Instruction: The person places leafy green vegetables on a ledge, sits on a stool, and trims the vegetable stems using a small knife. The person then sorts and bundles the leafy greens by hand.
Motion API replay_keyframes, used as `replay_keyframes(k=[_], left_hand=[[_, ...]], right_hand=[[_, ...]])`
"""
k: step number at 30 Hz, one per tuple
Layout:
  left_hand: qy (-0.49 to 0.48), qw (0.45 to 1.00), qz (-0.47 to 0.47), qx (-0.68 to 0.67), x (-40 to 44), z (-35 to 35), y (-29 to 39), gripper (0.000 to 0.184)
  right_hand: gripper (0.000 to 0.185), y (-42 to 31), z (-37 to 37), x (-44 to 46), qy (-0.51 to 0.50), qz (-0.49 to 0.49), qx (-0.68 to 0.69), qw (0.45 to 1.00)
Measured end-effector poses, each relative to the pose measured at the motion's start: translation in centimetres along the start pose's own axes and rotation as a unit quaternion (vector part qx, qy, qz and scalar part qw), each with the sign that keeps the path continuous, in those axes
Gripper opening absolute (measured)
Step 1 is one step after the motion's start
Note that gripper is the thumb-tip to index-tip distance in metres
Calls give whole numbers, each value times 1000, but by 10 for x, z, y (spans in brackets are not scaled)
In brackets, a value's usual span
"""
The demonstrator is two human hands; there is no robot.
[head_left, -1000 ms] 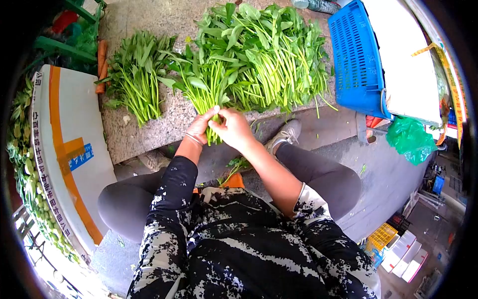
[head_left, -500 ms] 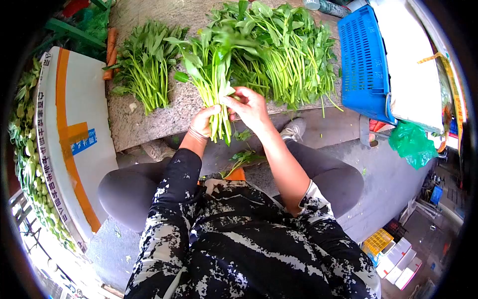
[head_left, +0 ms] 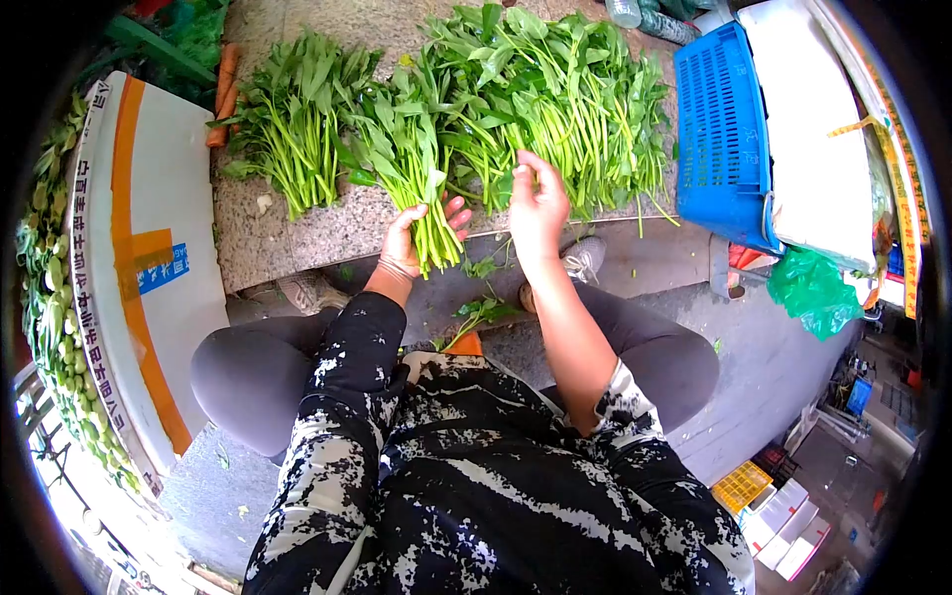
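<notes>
A bunch of water spinach (head_left: pixel 407 164) rests in my left hand (head_left: pixel 399 238), whose thumb and fingers wrap loosely round the lower stems. Its leafy end points away from me over the stone slab. My right hand (head_left: pixel 540 208) is at the front edge of a large pile of water spinach (head_left: pixel 585 109). Its thumb and forefinger are drawn together at the stems there, and anything between the tips is too small to make out. To the left, a separate bunch of water spinach (head_left: pixel 302 129) lies on the slab, stems toward me.
The stone slab (head_left: pixel 258 243) ends just before my knees. A blue plastic basket (head_left: pixel 724 139) stands at its right, with a green plastic bag (head_left: pixel 815 293) below. On the left is a white foam box (head_left: pixel 174 268) with orange tape. Loose sprigs (head_left: pixel 484 309) lie between my legs.
My right hand has left the held bunch and moved right to the large pile. The bunch in my left hand has lowered slightly, its leaves now settled toward the slab.
</notes>
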State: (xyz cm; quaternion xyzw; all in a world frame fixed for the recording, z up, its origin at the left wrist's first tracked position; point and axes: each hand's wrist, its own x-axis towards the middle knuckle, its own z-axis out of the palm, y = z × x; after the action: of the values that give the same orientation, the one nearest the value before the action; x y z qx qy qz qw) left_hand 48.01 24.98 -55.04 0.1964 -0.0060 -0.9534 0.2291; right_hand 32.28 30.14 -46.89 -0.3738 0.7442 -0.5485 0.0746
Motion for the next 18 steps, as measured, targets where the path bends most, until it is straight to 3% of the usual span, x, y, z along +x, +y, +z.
replay_keyframes(k=[1,2,4,8,12,15,16,17,18], left_hand=[[-1,1000,1,0,-1,-1,0,45],[-7,1000,-5,-7,-1,-1,0,46],[-6,1000,-6,-10,-3,5,1,46],[81,994,22,72,-3,-12,4,37],[80,996,45,14,-4,-13,4,33],[122,985,-17,120,-5,-29,10,25],[93,992,-30,79,-8,-26,8,25],[105,991,-23,75,-9,-23,7,27],[116,991,-16,72,-11,-19,8,30]], right_hand=[[24,-1,2,1,-61,-10,-194,979],[31,-4,9,-5,-135,94,-371,914],[42,-7,24,-9,-187,159,-334,910],[18,-10,46,-35,-220,52,-147,963],[15,-5,45,-51,-197,-59,-206,957],[11,-7,27,-36,-403,170,-55,897],[13,-5,20,-25,-348,168,-71,919],[17,10,18,-14,-229,40,-175,957],[24,5,12,-4,-162,17,-336,928]])
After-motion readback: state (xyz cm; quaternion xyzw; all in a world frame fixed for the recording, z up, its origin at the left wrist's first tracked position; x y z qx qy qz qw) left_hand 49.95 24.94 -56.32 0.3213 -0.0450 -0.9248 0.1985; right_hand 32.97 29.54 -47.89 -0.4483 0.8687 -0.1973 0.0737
